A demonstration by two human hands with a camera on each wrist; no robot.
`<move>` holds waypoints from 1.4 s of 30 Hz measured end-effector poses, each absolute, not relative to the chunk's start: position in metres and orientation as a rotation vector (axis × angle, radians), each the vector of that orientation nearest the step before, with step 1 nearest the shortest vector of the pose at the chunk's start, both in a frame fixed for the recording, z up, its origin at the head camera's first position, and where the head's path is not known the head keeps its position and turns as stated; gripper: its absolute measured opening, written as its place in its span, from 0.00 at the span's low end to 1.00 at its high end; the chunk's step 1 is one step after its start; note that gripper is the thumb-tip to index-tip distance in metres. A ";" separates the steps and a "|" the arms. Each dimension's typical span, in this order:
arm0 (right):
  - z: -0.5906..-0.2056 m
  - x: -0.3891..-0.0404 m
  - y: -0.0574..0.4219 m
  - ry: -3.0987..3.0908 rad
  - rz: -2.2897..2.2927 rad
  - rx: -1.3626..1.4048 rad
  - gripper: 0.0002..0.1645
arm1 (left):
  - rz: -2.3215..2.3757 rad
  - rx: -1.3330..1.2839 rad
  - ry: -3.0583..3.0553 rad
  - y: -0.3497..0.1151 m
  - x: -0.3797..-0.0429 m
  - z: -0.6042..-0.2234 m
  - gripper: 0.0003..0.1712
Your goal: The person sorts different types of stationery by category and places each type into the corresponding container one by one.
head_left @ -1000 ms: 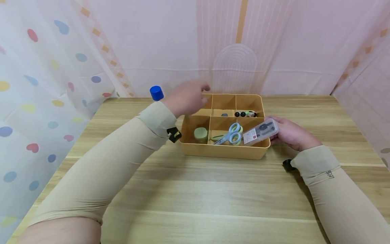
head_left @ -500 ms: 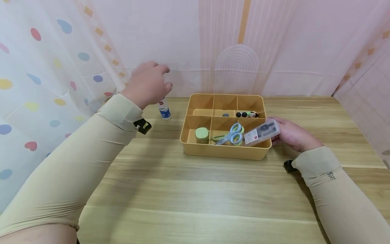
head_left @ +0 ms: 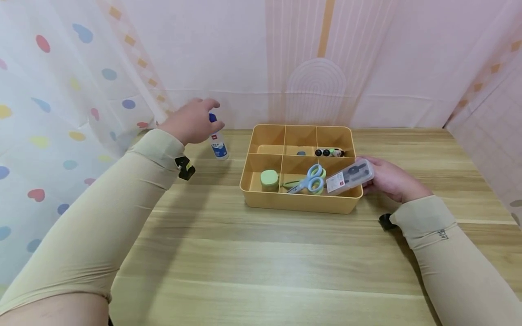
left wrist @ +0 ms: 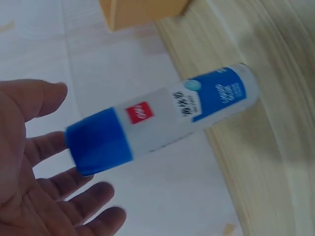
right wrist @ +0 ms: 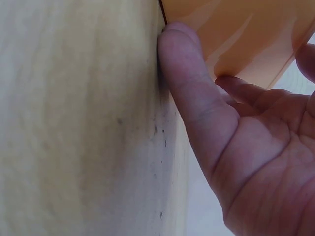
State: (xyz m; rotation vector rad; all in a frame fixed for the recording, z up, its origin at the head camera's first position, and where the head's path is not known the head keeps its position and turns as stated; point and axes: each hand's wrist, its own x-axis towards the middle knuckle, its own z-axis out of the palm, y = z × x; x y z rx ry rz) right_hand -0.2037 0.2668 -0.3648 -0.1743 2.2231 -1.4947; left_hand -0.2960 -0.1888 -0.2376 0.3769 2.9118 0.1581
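Observation:
A white liquid glue bottle (head_left: 219, 147) with a blue cap stands upright on the table, left of the yellow divided box (head_left: 302, 202). Beside its cap is my left hand (head_left: 189, 122), thumb and fingers spread apart. In the left wrist view the palm faces the glue bottle (left wrist: 162, 118), with the fingers around the cap's end; whether any fingertip touches it I cannot tell. My right hand (head_left: 393, 182) rests against the box's right side. In the right wrist view, its thumb and fingertips touch the outer wall (right wrist: 246, 34) low down, near the table.
Inside the box lie blue-handled scissors (head_left: 313, 179), a light green lidded container (head_left: 269, 180), a clear case (head_left: 350, 177) leaning on the right rim, and small black-ended items (head_left: 329, 152) at the back. Patterned curtain (head_left: 204, 54) hangs behind the wooden table (head_left: 302, 262).
My left hand has moved left from above the box to the glue bottle, then dropped lower beside its cap. The right hand and the box have stayed put.

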 end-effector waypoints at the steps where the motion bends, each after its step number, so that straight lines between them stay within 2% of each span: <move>1: -0.365 -0.204 0.267 2.221 -1.496 -0.171 0.41 | 0.145 0.386 2.897 -0.190 -0.297 -0.240 0.41; 15: -0.363 -0.205 0.264 2.220 -1.495 -0.171 0.38 | 0.114 0.435 2.853 -0.193 -0.297 -0.255 0.27; 30: -0.363 -0.205 0.262 2.224 -1.493 -0.189 0.37 | 0.161 0.442 2.944 -0.188 -0.287 -0.234 0.29; 42: -0.363 -0.206 0.263 2.232 -1.481 -0.183 0.38 | 0.362 0.406 3.062 -0.168 -0.274 -0.208 0.35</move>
